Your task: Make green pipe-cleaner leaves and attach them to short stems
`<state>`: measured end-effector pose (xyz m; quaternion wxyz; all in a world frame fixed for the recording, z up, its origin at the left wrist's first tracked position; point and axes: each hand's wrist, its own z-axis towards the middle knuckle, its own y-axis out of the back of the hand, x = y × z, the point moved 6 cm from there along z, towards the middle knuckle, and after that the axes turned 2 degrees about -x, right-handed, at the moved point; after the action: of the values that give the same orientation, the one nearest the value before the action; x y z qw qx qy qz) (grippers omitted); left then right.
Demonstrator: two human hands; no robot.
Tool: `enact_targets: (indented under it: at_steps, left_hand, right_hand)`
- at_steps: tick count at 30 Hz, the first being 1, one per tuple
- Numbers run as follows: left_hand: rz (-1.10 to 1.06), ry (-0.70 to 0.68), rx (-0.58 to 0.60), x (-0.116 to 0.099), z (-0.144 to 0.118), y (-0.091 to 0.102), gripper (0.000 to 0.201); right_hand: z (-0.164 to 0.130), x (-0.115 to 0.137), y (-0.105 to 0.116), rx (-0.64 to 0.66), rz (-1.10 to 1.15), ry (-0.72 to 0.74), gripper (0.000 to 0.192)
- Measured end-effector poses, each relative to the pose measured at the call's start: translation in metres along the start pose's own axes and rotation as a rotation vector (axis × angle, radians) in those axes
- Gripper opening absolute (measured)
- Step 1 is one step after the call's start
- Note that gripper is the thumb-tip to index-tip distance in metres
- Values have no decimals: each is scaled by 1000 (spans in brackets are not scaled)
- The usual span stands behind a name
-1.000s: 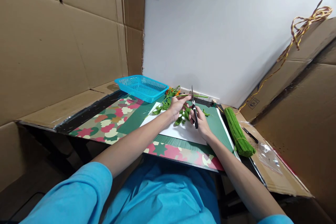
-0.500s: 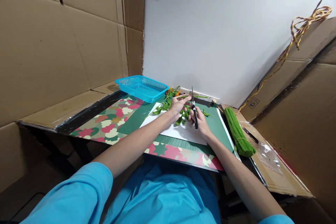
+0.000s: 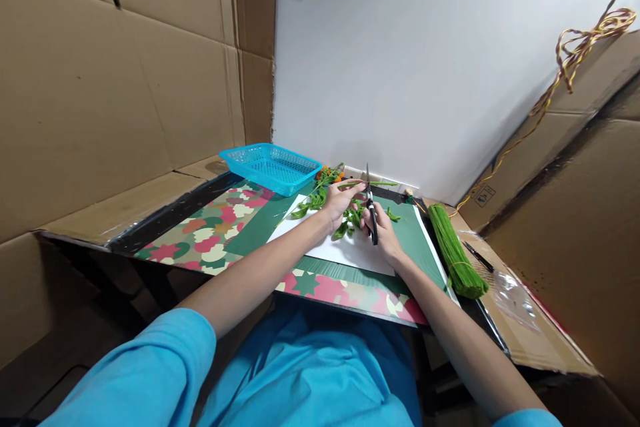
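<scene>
And here the black table (image 3: 173,209) is seen dressed in a camouflage-patterned cover (image 3: 200,233), overlaid by a plain green sheet (image 3: 250,230), on which white paper (image 3: 345,257) is spread, strewn with green leaves (image 3: 341,231). At the back left, a blue perforated plastic basket (image 3: 285,185) is set down, with orange flowers (image 3: 327,175) laid just beside its right end. Over on the right edge, a banded bundle of green chenille stems (image 3: 453,250) is stretched out lengthwise, flanked by cardboard (image 3: 543,350) where a slim black tool (image 3: 479,257) and a clear plastic bag (image 3: 515,297) are laid.
</scene>
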<state>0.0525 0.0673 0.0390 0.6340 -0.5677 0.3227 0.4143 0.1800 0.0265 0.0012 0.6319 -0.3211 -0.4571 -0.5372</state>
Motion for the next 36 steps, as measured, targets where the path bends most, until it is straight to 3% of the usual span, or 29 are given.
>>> enact_targets:
  at_steps: [29, 36]
  left_hand:
    - [42, 12, 27, 6, 3, 1, 12]
    - [36, 0, 10, 9, 8, 4, 24]
  right_hand:
    - [-1, -3, 1, -18, -54, 19, 47]
    - [1, -6, 1, -40, -92, 10, 47]
